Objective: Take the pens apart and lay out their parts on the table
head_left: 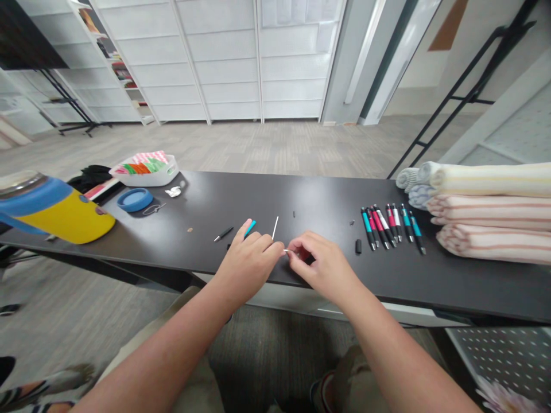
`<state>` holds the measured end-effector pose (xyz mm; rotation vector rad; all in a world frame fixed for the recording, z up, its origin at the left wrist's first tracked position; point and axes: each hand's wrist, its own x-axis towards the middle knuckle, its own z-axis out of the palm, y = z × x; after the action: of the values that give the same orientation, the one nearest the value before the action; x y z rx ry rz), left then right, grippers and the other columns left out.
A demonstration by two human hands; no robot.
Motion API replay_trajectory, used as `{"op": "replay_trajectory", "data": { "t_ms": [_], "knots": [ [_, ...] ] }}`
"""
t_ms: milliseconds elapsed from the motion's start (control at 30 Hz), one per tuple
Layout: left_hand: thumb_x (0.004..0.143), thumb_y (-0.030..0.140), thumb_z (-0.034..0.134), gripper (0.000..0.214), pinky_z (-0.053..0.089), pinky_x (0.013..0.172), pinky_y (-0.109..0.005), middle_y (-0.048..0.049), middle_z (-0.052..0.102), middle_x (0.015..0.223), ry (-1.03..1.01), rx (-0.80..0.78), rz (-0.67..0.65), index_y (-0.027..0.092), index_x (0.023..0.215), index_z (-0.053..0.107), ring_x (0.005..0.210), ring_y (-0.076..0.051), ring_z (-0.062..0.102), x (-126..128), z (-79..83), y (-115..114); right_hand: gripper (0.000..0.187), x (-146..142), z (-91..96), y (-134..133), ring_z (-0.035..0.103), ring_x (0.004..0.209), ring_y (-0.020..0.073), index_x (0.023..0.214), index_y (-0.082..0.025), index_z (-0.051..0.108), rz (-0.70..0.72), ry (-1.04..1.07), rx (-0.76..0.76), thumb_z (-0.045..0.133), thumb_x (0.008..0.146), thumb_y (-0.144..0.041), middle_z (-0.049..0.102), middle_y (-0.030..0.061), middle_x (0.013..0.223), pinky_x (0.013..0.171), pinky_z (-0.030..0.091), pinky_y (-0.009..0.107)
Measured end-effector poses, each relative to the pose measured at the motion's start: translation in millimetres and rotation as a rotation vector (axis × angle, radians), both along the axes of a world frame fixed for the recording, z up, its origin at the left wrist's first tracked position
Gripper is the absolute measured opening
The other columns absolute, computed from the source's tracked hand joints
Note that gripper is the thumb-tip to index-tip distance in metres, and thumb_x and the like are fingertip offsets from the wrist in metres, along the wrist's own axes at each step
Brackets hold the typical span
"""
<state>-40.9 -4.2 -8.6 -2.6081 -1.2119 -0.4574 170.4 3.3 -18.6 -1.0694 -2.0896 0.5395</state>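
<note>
My left hand (250, 258) is over the dark table, its thumb side pinched and one finger stretched out. Pinched fingertips of my right hand (321, 261) meet it. Between the two sits a thin, short white piece (287, 250), mostly hidden by the fingers. A teal pen barrel (250, 228) shows just beyond my left hand; whether a finger touches it I cannot tell. Left of that lies a black pen tip section (224, 234) with a silvery end. A slim white stick (275, 228), like a pen refill, lies on the table beyond my fingertips.
Several teal, pink and white pens (387, 226) lie in a row at right, by a small black piece (358, 246). Rolled striped towels (495, 212) are stacked beyond. At left are a blue-yellow bottle (64, 209), a blue lid (135, 199) and a white basket (148, 179).
</note>
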Motion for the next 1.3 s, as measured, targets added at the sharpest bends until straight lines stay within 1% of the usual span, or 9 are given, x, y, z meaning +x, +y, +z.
{"op": "replay_trajectory", "data": {
  "t_ms": [67,167,267,433,700,867,1033,1133,1300],
  "knots": [
    [0.106,0.024,0.049,0.019,0.037,0.120,-0.054,-0.0023,0.066,0.089,0.000,-0.023,-0.033,0.022,0.104,0.068,0.091,-0.021,0.063,-1.3,0.1,0.8,0.011,0.1,0.2,-0.3,0.057,0.073,0.0149,0.087,-0.021,0.064,0.010,-0.006,0.000,0.064,0.092,-0.011,0.060,-0.0004,0.082,0.070,0.043,0.028],
    [0.106,0.024,0.049,0.019,0.051,0.097,-0.043,-0.0042,0.066,0.090,0.004,-0.080,-0.048,0.020,0.102,0.067,0.088,-0.023,0.062,-3.0,0.5,1.3,0.011,0.7,-0.2,0.2,0.057,0.074,0.0155,0.088,-0.021,0.065,0.023,-0.009,0.002,0.064,0.093,-0.011,0.060,0.0000,0.082,0.070,0.044,0.029],
    [0.106,0.024,0.048,0.021,0.051,0.080,-0.037,-0.0056,0.067,0.090,-0.018,-0.131,-0.020,0.019,0.097,0.066,0.086,-0.024,0.062,-4.1,1.7,1.3,0.008,2.5,-2.0,2.3,0.061,0.079,0.0163,0.095,-0.022,0.070,0.058,0.002,0.000,0.065,0.097,-0.016,0.066,0.0013,0.087,0.074,0.047,0.029],
    [0.107,0.023,0.047,0.021,0.051,0.083,-0.035,-0.0062,0.069,0.094,-0.084,-0.149,-0.017,0.018,0.101,0.066,0.090,-0.023,0.064,-5.8,4.3,1.2,0.014,6.8,-6.6,4.9,0.068,0.091,0.0169,0.111,-0.024,0.073,0.039,0.052,-0.021,0.067,0.099,-0.021,0.074,0.0030,0.102,0.082,0.051,0.030],
    [0.108,0.023,0.047,0.020,0.052,0.085,-0.034,-0.0060,0.070,0.096,-0.136,-0.147,-0.028,0.018,0.104,0.066,0.093,-0.021,0.065,-5.0,3.0,-0.6,0.005,4.9,-3.7,0.6,0.067,0.073,0.0154,0.097,-0.024,0.075,-0.071,0.119,-0.190,0.071,0.094,-0.027,0.074,-0.0011,0.081,0.067,0.048,0.028],
    [0.108,0.022,0.045,0.022,0.053,0.083,-0.035,-0.0057,0.070,0.094,-0.180,-0.158,-0.032,0.018,0.101,0.065,0.090,-0.021,0.065,-4.1,-1.6,-1.2,0.011,1.6,-6.7,0.2,0.066,0.073,0.0160,0.098,-0.024,0.077,-0.063,0.167,-0.256,0.071,0.095,-0.033,0.075,0.0001,0.081,0.068,0.048,0.030],
    [0.108,0.021,0.045,0.019,0.053,0.087,-0.035,-0.0068,0.070,0.098,-0.284,-0.186,-0.059,0.017,0.105,0.064,0.094,-0.021,0.065,-4.9,-1.3,0.0,0.026,3.2,-11.0,2.1,0.067,0.075,0.0157,0.107,-0.020,0.072,-0.025,0.370,-0.376,0.077,0.090,-0.039,0.074,0.0018,0.086,0.071,0.054,0.029],
    [0.109,0.021,0.045,0.019,0.052,0.087,-0.035,-0.0061,0.070,0.096,-0.364,-0.208,-0.078,0.017,0.104,0.064,0.093,-0.020,0.064,-2.6,0.7,-1.3,0.023,4.7,-6.7,0.4,0.065,0.073,0.0150,0.100,-0.020,0.073,-0.009,0.410,-0.374,0.075,0.091,-0.041,0.072,0.0013,0.082,0.069,0.053,0.028],
    [0.108,0.023,0.049,0.017,0.051,0.079,-0.029,-0.0021,0.069,0.090,-0.563,-0.264,-0.103,0.019,0.100,0.064,0.085,-0.016,0.064,8.4,6.7,-8.7,0.023,5.7,12.1,-9.2,0.064,0.072,0.0153,0.095,-0.020,0.073,-0.018,0.461,-0.315,0.073,0.094,-0.043,0.071,0.0017,0.081,0.068,0.053,0.028]
  ]
}}
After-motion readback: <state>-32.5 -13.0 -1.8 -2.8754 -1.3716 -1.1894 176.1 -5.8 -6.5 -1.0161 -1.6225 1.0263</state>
